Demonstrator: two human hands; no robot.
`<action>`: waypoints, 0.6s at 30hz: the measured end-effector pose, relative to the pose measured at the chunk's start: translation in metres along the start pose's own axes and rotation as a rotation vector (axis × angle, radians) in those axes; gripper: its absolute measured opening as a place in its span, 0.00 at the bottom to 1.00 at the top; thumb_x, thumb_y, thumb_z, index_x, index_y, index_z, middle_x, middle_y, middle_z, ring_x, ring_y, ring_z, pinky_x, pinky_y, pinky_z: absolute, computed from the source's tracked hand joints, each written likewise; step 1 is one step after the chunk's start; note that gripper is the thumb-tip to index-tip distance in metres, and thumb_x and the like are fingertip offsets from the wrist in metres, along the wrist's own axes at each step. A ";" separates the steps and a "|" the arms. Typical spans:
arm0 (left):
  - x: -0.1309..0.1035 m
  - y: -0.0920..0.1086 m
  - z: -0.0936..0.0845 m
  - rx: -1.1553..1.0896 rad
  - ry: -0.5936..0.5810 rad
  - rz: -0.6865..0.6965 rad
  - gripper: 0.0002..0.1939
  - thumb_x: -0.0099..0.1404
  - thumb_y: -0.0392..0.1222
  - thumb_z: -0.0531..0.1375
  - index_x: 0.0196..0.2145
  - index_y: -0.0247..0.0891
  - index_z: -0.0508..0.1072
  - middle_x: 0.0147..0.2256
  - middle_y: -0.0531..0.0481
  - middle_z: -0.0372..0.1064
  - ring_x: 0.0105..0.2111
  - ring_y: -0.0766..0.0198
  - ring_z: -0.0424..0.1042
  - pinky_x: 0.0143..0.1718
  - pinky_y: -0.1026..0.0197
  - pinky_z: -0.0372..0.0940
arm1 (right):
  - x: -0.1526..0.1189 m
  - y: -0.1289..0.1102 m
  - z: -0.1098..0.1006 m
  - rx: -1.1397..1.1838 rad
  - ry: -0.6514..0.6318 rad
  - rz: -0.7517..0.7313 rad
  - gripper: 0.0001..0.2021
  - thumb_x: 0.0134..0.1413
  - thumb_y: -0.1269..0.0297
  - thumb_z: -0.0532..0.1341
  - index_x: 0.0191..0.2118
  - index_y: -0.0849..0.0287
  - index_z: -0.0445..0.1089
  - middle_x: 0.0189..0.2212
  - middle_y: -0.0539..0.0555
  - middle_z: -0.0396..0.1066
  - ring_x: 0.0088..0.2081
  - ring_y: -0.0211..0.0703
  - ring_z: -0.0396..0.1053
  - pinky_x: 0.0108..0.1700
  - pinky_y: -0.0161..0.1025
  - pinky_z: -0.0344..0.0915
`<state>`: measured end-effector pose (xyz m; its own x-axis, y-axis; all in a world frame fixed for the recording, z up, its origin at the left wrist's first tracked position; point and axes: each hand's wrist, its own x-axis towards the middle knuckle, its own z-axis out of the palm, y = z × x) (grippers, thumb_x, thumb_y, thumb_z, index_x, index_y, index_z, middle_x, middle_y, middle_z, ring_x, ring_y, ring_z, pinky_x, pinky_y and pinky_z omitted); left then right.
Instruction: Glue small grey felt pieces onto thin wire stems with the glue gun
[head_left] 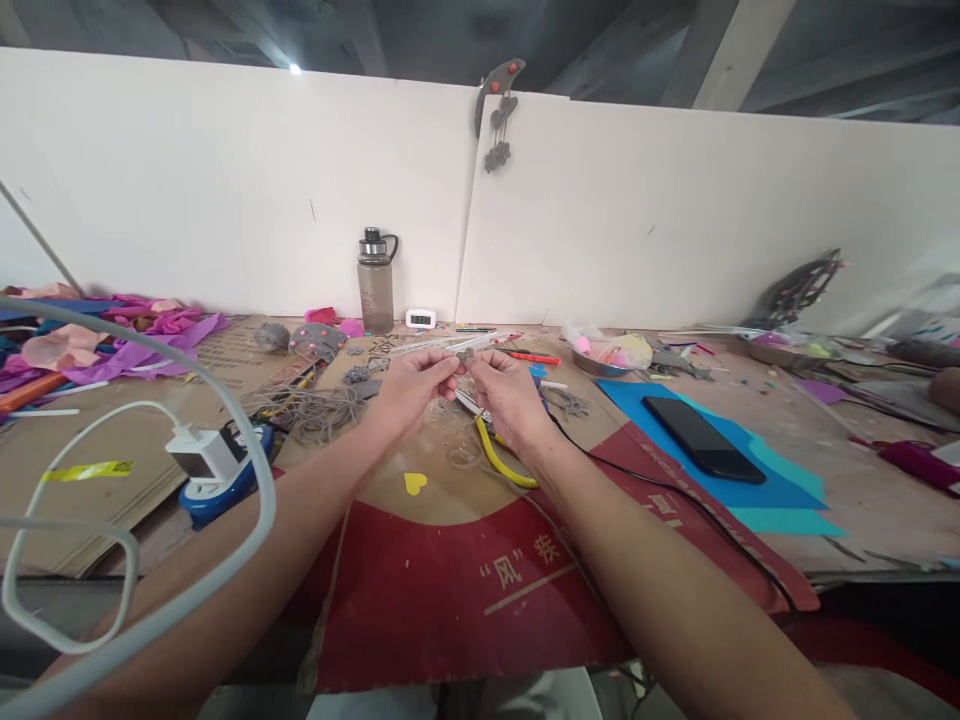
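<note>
Grey and small, a piece (pixel 466 356) sits pinched between the thumb and fingers of both the left hand (pixel 420 387) and the right hand (pixel 506 392), fingertips nearly meeting above the middle of a cluttered table (pixel 799 410). Its shape is partly hidden by the fingers. Directly below, pliers (pixel 501 465) with yellow handles lie on brown and red cardboard (pixel 442 610), near a yellow heart (pixel 415 484). The red area at the table's near edge carries pale characters, “风” and 疾, above a printed line; characters farther right are too partial to read. Reddish print on the bottle (pixel 376 290) at the far edge is illegible, as are the digits of the white clock (pixel 420 319) beside it and the dark marks on a yellow tag (pixel 88 470) around a white cable (pixel 259 480). That cable loops in front of the left forearm, near a white charger (pixel 206 457) plugged into a blue power strip (pixel 225 490). Tangled grey cord (pixel 322 412) lies left of the pliers. Toward the right, a black wire (pixel 675 487) runs over the red cardboard to the near edge, while a black phone (pixel 703 437) rests on a blue sheet (pixel 787 487), no brand visible.
</note>
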<state>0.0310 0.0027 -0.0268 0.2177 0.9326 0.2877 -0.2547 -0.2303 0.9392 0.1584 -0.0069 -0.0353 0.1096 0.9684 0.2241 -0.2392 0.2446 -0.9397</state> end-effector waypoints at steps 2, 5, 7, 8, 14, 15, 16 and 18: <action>0.001 0.000 0.001 -0.061 -0.006 -0.030 0.07 0.53 0.40 0.65 0.25 0.33 0.73 0.25 0.50 0.69 0.22 0.72 0.63 0.25 0.67 0.59 | 0.000 -0.001 0.000 0.009 0.004 0.012 0.11 0.38 0.60 0.65 0.23 0.59 0.64 0.17 0.41 0.57 0.17 0.27 0.44 0.19 0.32 0.41; 0.001 -0.002 0.000 0.007 0.006 -0.005 0.07 0.52 0.39 0.64 0.23 0.33 0.72 0.22 0.52 0.67 0.21 0.72 0.63 0.23 0.67 0.59 | 0.000 0.000 0.001 -0.002 0.005 0.014 0.10 0.38 0.62 0.64 0.23 0.58 0.62 0.16 0.40 0.54 0.17 0.27 0.43 0.19 0.32 0.41; 0.001 -0.003 -0.001 0.113 0.016 0.043 0.06 0.53 0.39 0.64 0.23 0.34 0.72 0.20 0.54 0.65 0.19 0.72 0.63 0.23 0.67 0.59 | 0.001 0.003 0.001 -0.018 0.015 0.011 0.09 0.37 0.63 0.63 0.22 0.58 0.61 0.15 0.40 0.52 0.17 0.28 0.43 0.20 0.32 0.41; 0.001 -0.003 -0.001 0.160 0.021 0.065 0.06 0.53 0.39 0.63 0.24 0.34 0.72 0.19 0.54 0.65 0.19 0.72 0.63 0.23 0.67 0.59 | 0.001 0.004 0.001 -0.035 0.023 0.003 0.09 0.37 0.63 0.62 0.22 0.57 0.60 0.15 0.39 0.51 0.17 0.28 0.43 0.20 0.32 0.41; 0.003 -0.005 -0.004 0.234 0.052 0.050 0.06 0.52 0.38 0.62 0.22 0.35 0.70 0.18 0.56 0.63 0.17 0.72 0.61 0.22 0.67 0.58 | 0.004 0.011 -0.001 -0.259 0.034 -0.176 0.07 0.43 0.63 0.60 0.24 0.58 0.62 0.19 0.43 0.56 0.20 0.29 0.47 0.23 0.32 0.46; 0.004 -0.006 -0.005 0.238 0.055 0.045 0.06 0.52 0.37 0.61 0.20 0.35 0.70 0.17 0.56 0.62 0.17 0.73 0.60 0.21 0.67 0.57 | 0.004 0.012 -0.001 -0.287 0.023 -0.197 0.07 0.44 0.62 0.60 0.24 0.59 0.63 0.20 0.43 0.57 0.21 0.30 0.48 0.23 0.32 0.47; 0.004 -0.006 -0.005 0.232 0.059 0.037 0.06 0.51 0.36 0.61 0.19 0.35 0.69 0.16 0.56 0.61 0.17 0.73 0.59 0.20 0.67 0.55 | 0.004 0.013 -0.001 -0.304 0.010 -0.207 0.08 0.45 0.61 0.61 0.25 0.59 0.64 0.20 0.43 0.58 0.21 0.30 0.49 0.23 0.32 0.48; 0.006 -0.005 -0.006 0.166 0.063 0.002 0.07 0.50 0.33 0.60 0.17 0.35 0.67 0.15 0.57 0.59 0.16 0.74 0.58 0.19 0.67 0.54 | 0.003 0.015 -0.001 -0.297 -0.019 -0.198 0.09 0.46 0.60 0.62 0.25 0.59 0.64 0.20 0.44 0.58 0.21 0.30 0.50 0.23 0.32 0.48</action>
<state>0.0278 0.0106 -0.0309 0.1562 0.9466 0.2821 -0.0945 -0.2700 0.9582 0.1559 -0.0003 -0.0484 0.1069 0.9050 0.4118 0.0762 0.4055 -0.9109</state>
